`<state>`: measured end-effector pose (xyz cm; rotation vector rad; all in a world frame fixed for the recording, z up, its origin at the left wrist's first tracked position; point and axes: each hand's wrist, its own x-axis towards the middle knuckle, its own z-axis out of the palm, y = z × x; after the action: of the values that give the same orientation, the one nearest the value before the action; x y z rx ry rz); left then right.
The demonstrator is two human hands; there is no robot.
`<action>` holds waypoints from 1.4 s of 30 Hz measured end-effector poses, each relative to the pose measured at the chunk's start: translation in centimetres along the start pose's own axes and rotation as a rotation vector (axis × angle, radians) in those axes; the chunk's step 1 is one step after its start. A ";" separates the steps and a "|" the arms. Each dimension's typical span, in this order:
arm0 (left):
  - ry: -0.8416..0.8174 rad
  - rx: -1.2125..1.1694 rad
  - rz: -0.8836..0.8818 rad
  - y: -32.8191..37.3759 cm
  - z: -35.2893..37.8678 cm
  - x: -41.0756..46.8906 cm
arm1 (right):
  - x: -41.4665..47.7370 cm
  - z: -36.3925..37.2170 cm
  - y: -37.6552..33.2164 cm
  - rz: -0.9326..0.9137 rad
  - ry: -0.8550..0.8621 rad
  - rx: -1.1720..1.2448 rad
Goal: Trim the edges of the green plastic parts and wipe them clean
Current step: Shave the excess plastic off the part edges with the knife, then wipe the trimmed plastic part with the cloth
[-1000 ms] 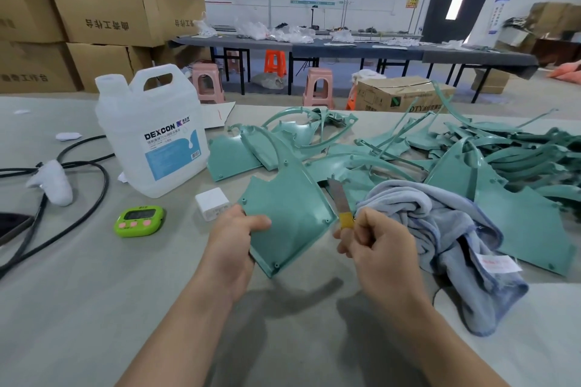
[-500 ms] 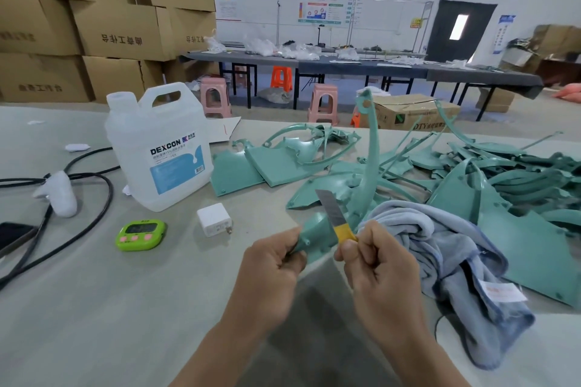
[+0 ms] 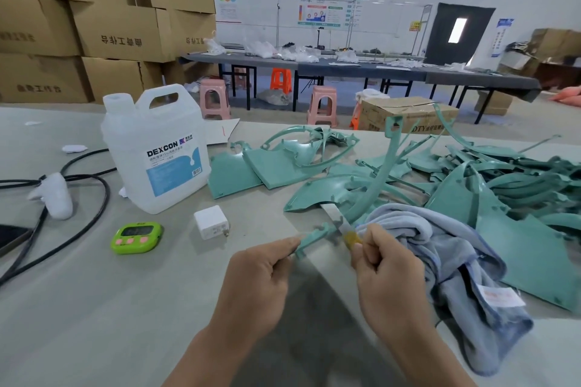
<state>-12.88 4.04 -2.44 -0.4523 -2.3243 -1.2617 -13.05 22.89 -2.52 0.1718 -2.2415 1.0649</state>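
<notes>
Green plastic part (image 3: 314, 237): a long curved strip held up off the bench (image 3: 94, 308) at centre frame. Its lower end is at my hands and its upper end arcs up and to the right.
Left hand (image 3: 257, 286): lower centre. My fingers (image 3: 283, 248) are clenched, with thumb and forefinger pinching the strip's lower end.
Right hand (image 3: 390, 280): just right of the left one. Its fingers (image 3: 367, 248) are curled tight, pinching the yellow-wrapped end of a thin metal blade (image 3: 334, 215).
Blade: slants up and to the left and crosses the strip just above my left fingertips. I cannot tell whether the edge touches it.
Cloth (image 3: 440, 248): grey-blue and crumpled, lying at right beside my right hand and draped partly over flat green pieces.
Pile of green parts (image 3: 518, 185): heaped across the right and upper centre of the bench.
Jug (image 3: 154, 154): white, labelled DEXCON, standing upright at left of centre.
Timer (image 3: 136, 237): green, lying below the jug.
Charger (image 3: 211, 222): white, just right of the timer.
Cable (image 3: 94, 192): black, looping along the left edge.
Boxes (image 3: 110, 25): brown cardboard, stacked in the upper left.
</notes>
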 end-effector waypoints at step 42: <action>-0.031 0.588 -0.536 -4.1 -0.8 0.9 | 2.9 -3.6 3.3 0.283 -0.103 -0.590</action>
<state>-15.42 1.24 -4.49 0.3703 -2.7838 -0.6926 -14.71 28.16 -1.23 -0.3568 -2.6224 0.4898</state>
